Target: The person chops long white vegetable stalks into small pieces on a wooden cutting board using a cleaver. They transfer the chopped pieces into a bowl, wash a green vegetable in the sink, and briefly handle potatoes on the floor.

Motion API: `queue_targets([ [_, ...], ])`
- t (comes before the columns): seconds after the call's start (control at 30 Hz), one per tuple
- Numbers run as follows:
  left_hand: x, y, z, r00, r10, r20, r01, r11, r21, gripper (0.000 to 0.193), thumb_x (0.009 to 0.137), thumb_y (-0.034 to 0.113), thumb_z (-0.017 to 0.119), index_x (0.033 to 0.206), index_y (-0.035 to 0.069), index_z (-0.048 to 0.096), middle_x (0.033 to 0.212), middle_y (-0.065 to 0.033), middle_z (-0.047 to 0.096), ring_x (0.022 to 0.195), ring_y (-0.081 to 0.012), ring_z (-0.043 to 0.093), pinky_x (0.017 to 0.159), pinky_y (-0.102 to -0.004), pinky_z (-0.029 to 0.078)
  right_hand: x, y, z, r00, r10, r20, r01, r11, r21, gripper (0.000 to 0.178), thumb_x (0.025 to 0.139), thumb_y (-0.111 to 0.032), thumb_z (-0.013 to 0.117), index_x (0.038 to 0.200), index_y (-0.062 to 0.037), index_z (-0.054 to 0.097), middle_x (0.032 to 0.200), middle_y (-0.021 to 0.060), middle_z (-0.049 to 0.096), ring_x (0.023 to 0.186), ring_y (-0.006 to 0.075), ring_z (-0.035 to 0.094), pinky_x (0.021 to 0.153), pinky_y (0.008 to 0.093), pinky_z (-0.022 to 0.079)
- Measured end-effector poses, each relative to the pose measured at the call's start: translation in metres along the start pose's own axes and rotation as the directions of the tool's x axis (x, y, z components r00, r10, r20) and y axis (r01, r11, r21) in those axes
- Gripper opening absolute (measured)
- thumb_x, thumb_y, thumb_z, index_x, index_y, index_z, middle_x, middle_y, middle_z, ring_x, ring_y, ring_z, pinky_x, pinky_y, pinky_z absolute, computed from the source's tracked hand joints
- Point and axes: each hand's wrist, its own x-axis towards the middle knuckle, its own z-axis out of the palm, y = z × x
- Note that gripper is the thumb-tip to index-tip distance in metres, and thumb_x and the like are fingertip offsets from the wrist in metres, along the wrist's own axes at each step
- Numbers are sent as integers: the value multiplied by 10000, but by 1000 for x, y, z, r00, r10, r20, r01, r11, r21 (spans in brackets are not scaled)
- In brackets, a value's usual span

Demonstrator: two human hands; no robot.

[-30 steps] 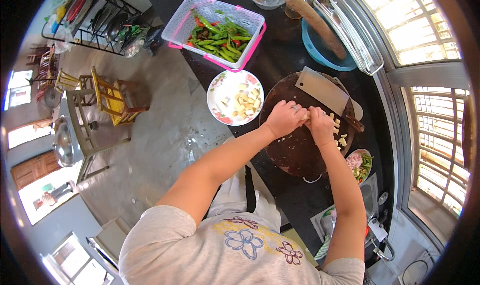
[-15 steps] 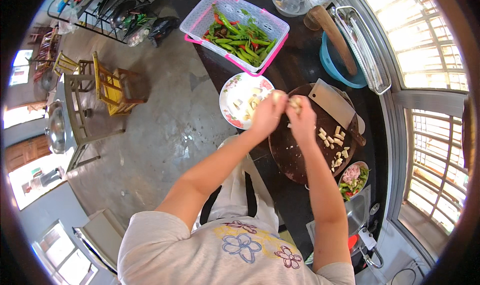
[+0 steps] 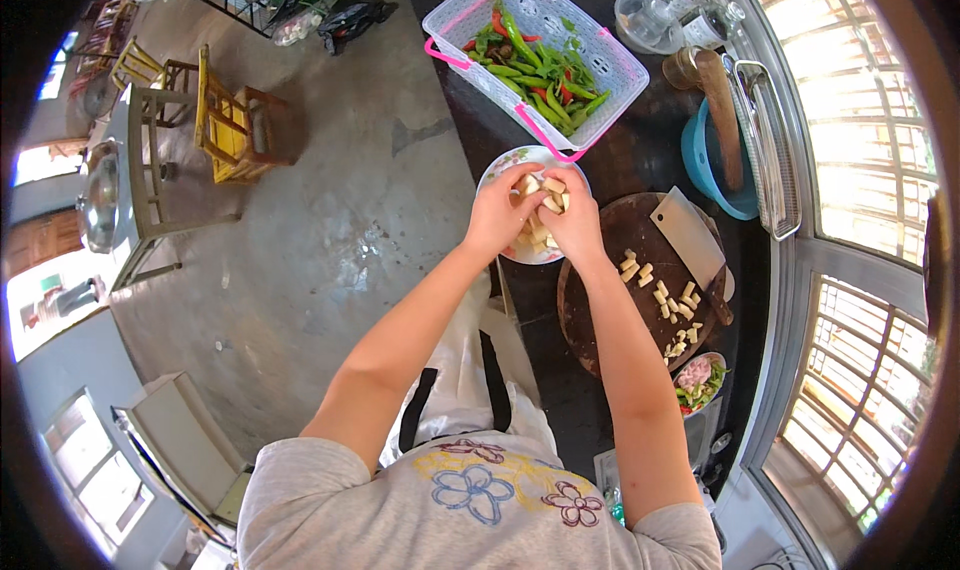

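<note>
Over a white plate with a flowered rim (image 3: 517, 157), my left hand (image 3: 498, 213) and my right hand (image 3: 575, 222) meet with curled fingers, cupped around several pale cut vegetable pieces (image 3: 552, 187). More pale chunks lie on the plate below, partly hidden by my hands. To the right, a round dark wooden chopping board (image 3: 600, 300) bears short pale sticks (image 3: 674, 300) and smaller bits near its front right. A cleaver (image 3: 690, 240) rests flat on the board's far right side, its dark handle toward me.
Beyond the plate stands a white-and-pink basket (image 3: 455, 18) of green and red peppers. A blue basin (image 3: 700, 165) with a wooden pestle (image 3: 726, 120) is at the back right, beside a wire rack (image 3: 768, 150). A small bowl (image 3: 700, 382) of pink meat and peppers sits nearer me.
Both hands have moved from between the plate and the board to over the plate, with the pale pieces between them. The whole view has shifted, so the counter appears farther right.
</note>
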Motion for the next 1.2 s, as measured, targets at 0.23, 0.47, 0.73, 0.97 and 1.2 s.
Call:
queue_targets([
  [0.23,6,-7,-7,998,29,54,-21,989,-148,232,902,147,648,1113,51,653,1002,-64,684,936,-136,617,830,-292,489,4,14,-13,992,-112,54,113,993,-33,282,792,7,648,1073,-25,654,1074,170,627,1072,334,600,907,369,477],
  [0.47,4,-7,-1,988,-106,108,127,971,-203,257,910,181,653,1130,50,672,1048,-70,684,924,-128,626,840,-277,488,2,14,-3,986,-146,-80,137,985,-103,305,773,41,620,1072,-16,602,1103,174,586,1024,364,597,888,388,481],
  [0.73,-5,2,-1,993,120,-11,-119,993,7,257,824,83,695,1081,81,701,1086,-103,679,937,-240,663,836,-322,509,5,12,5,989,-127,-79,112,980,-166,492,707,12,647,1171,-78,510,1086,155,576,1095,366,508,950,433,399],
  [0.97,-3,-11,-1,959,249,-136,-206,941,269,248,798,0,619,1022,83,687,1123,-117,623,1049,-307,603,897,-367,488,10,13,-4,920,-261,-291,172,939,-297,311,720,-44,662,1027,-69,616,1044,136,550,1081,350,500,906,431,411],
  [1.2,-16,22,41,930,366,-35,-354,918,180,247,801,15,637,1039,72,672,1090,-121,603,1015,-319,577,901,-399,457,-76,27,-75,801,-231,-552,85,957,-277,179,761,12,624,926,-60,635,980,127,549,920,337,556,820,422,441],
])
